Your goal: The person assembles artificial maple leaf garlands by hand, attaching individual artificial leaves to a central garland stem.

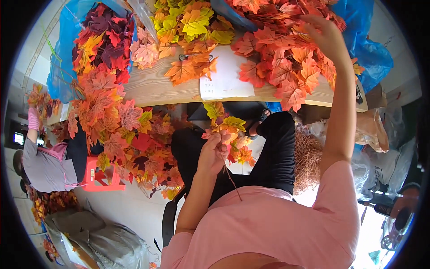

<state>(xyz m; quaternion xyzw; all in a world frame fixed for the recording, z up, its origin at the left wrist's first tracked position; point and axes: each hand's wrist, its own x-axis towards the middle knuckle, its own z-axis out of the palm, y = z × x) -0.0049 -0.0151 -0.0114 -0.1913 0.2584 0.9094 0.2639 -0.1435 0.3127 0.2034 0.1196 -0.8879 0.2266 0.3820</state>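
Observation:
My left hand point(214, 152) is closed around the stem of an artificial maple leaf garland point(232, 127) in front of my lap. Its yellow, orange and pink leaves fan out beyond my fingers, and a thin brown stem end point(233, 181) hangs back toward my shirt. My right hand point(324, 36) is stretched out over a heap of orange-red artificial maple leaves point(286, 54) at the table's right. Its fingers look apart, with nothing visible between them; whether the fingertips touch the leaves is unclear.
The wooden table point(152, 85) also carries yellow-green leaves point(195, 22), dark red leaves point(112, 40) in a blue bag, and a white paper point(228, 80). Leaf garlands point(139, 143) hang over its left edge. A red stool point(104, 179) and another person point(47, 166) are at left; brown stems point(308, 161) at right.

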